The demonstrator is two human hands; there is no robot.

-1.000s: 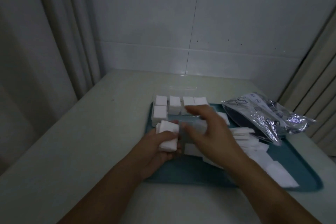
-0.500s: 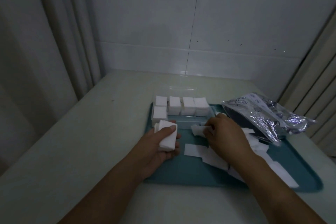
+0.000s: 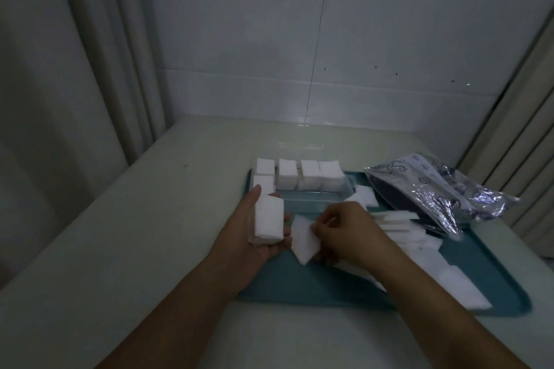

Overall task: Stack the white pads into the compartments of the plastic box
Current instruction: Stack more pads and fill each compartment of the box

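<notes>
Stack of white pads (image 3: pixel 269 220) held upright in the left hand (image 3: pixel 257 237), long axis running from the near edge of the teal tray (image 3: pixel 329 293) toward its far edge, thumb on the left face, fingers wrapped under and round the right face. Single white pad (image 3: pixel 304 241) pinched in the right hand (image 3: pixel 344 237), tilted with one corner pointing down toward the tray floor, just beside the held stack. Clear plastic box (image 3: pixel 299 186) set at the far left corner of the tray, long axis parallel to the tray's far edge; far row of compartments filled with four pad stacks, one further stack in the near left compartment, remaining near compartments showing the tray colour through. Loose white pads (image 3: pixel 419 246) scattered across the right half of the tray, partly hidden behind the right forearm. Silver foil bag (image 3: pixel 434 189) lying over the far right corner of the tray, overlapping the loose pile. Tray resting on the pale bench (image 3: pixel 120 234), near a tiled wall. Both forearms extended from the near edge of the bench, hands close together above the tray's left centre.
</notes>
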